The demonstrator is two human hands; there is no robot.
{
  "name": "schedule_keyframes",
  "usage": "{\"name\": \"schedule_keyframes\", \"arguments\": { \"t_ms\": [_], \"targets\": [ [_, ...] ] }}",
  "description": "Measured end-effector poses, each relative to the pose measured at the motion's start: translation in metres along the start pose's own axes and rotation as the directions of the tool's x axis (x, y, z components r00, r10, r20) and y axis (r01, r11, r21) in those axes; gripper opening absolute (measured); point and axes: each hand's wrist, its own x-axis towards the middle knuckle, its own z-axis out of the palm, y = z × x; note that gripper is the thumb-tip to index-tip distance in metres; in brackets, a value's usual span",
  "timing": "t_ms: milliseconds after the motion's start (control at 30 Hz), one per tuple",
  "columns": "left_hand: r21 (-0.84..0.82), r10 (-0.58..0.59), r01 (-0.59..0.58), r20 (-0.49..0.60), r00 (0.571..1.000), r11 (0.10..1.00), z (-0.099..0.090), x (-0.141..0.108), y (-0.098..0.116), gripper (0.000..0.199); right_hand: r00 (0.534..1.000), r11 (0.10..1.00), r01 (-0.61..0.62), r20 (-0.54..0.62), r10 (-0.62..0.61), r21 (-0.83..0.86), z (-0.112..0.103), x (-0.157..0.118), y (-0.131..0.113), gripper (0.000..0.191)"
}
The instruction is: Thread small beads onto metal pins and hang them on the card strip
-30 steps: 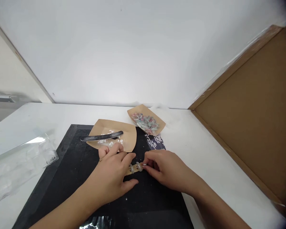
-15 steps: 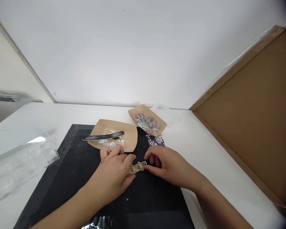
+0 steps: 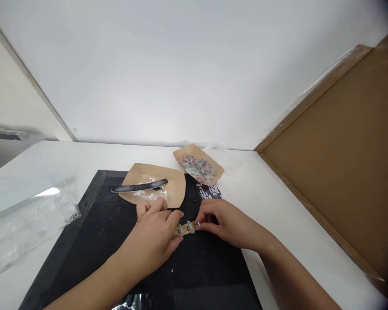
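Note:
A narrow tan strip point(image 3: 185, 228) with small clear pieces on it lies just above the black mat point(image 3: 194, 262). My left hand point(image 3: 158, 230) grips its left part between thumb and fingers, covering that end. At the strip's right end, my right hand point(image 3: 215, 221) has its thumb and forefinger pressed together at a tiny whitish piece. Whether the fingertips pinch the piece or the strip's end is too small to tell. Beyond my left hand, a paper tray point(image 3: 177, 183) holds white bits, with a dark curved nail file point(image 3: 139, 187) lying across it.
A second paper tray point(image 3: 187, 150) with small wrapped packets stands farther back. Clear plastic packaging point(image 3: 29, 224) lies at the left on the white table point(image 3: 255, 189). A patterned dark card point(image 3: 210, 190) sits behind my right hand. An open cardboard box point(image 3: 326, 150) rises at the right.
My right thumb and forefinger have closed together at the strip's right end. My left hand keeps its grip on the strip. The view has shifted slightly.

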Motion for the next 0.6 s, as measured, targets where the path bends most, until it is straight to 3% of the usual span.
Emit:
{"name": "schedule_keyframes", "arguments": {
  "t_ms": [333,433,600],
  "targets": [
    [-0.015,0.000,-0.001,-0.016,1.000,1.000,0.001,-0.001,-0.001,0.034,1.000,1.000,0.003,0.018,-0.003,0.016,-0.001,-0.001,0.002,0.004],
    [-0.018,0.008,-0.009,-0.014,1.000,1.000,-0.002,0.000,-0.003,0.037,0.999,0.998,0.010,0.030,-0.012,0.067,-0.007,-0.004,0.004,0.018],
    [-0.067,0.053,-0.059,-0.089,0.995,0.996,-0.014,0.002,-0.007,0.038,0.998,0.993,-0.011,-0.067,0.019,0.118,-0.023,-0.005,0.011,0.020]
  ]
}}
